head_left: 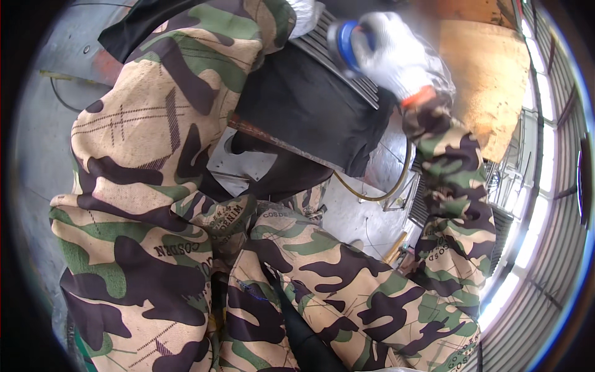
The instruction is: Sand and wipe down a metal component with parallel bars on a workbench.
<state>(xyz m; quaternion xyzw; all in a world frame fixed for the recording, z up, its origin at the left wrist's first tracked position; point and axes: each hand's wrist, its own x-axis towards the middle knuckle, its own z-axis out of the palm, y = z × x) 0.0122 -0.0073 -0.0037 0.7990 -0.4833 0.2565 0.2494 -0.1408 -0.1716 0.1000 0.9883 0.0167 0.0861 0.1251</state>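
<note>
My right hand point(393, 53), in a white knit glove with an orange cuff, grips a blue-rimmed round object point(349, 46). Its pale face is smeared by motion, so I cannot make out its exact kind. Just below and left of it lie several thin grey metal rods point(359, 88), side by side on a black cloth point(304, 102). At the top edge my left hand point(304, 17), also in a white glove, is close to the far end of the rods. Its fingers are cut off by the frame and the camouflage sleeve.
The black cloth drapes over a work surface with a worn front edge point(279, 147). A wooden board point(483, 80) stands at the right. A yellowish hose point(378, 198) loops below the cloth. Ribbed metal wall and bright windows line the far right.
</note>
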